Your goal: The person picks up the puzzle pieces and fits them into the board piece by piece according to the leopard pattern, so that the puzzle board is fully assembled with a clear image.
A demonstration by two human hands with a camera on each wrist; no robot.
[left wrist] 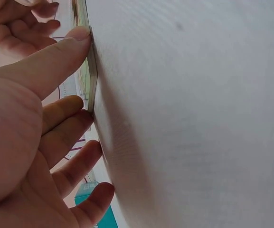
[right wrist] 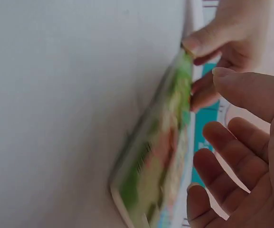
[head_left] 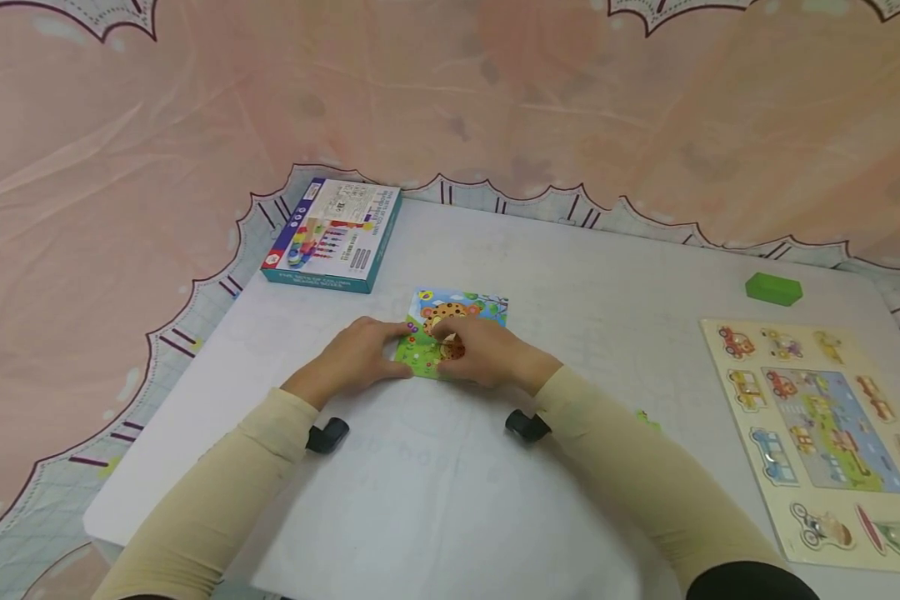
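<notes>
A small square puzzle board (head_left: 426,357) with a spotted leopard on green grass lies on the white table, in front of the person. At its left side the left hand (head_left: 354,357) holds it by the near-left corner, thumb on one edge and fingertips on another. In the left wrist view the board (left wrist: 92,85) shows edge-on between that thumb and the fingers. Over the board's right part is the right hand (head_left: 487,352), covering some of the picture. The right wrist view has this right hand (right wrist: 241,156) with fingers spread and slightly bent, apart from the board (right wrist: 151,166).
A flat teal-edged box (head_left: 337,233) lies at the table's back left. To the right are a green block (head_left: 774,289) and a large wooden picture board (head_left: 742,417) with vehicle pieces. A small green thing (head_left: 648,419) shows partly behind the right sleeve.
</notes>
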